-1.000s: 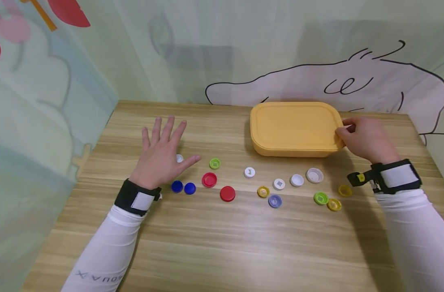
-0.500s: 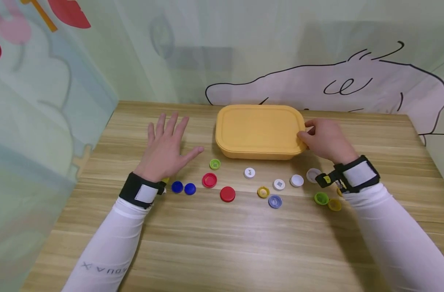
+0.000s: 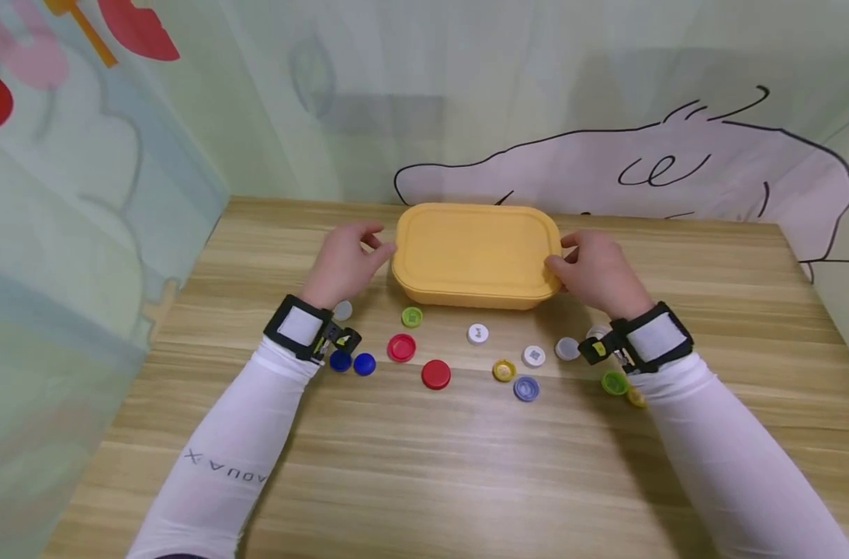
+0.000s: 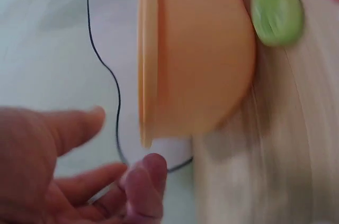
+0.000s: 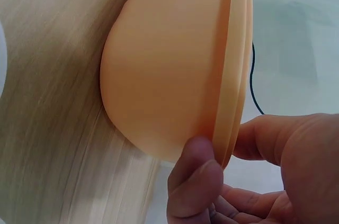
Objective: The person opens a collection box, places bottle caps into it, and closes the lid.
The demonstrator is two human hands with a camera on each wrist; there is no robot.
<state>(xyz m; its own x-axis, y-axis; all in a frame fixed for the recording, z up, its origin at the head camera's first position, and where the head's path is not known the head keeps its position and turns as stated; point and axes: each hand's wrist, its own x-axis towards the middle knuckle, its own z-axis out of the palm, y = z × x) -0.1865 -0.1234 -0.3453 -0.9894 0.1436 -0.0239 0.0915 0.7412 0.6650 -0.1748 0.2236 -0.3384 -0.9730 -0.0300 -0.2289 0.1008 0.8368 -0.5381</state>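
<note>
A yellow-orange lidded plastic box (image 3: pixel 476 252) stands near the back of the wooden table, its lid on. My right hand (image 3: pixel 599 268) pinches the lid's rim at the box's right end, thumb on top and fingers beneath, as the right wrist view shows. At the opposite end, my left hand (image 3: pixel 348 260) is close beside the box. In the left wrist view its thumb (image 4: pixel 79 128) and fingers (image 4: pixel 143 184) are spread apart around the line of the lid's edge, with a gap to it and nothing held.
Several loose bottle caps lie in front of the box: a green cap (image 3: pixel 412 317), a red cap (image 3: pixel 435 374), a blue cap (image 3: pixel 365 364), a white cap (image 3: pixel 477 334) and others. My wrists overlap some of them. A printed curtain (image 3: pixel 369 101) hangs behind the table (image 3: pixel 424 481).
My right hand has slid the box left along the back of the table. My left hand, earlier spread flat, has moved right to the box's left end, its fingers bending.
</note>
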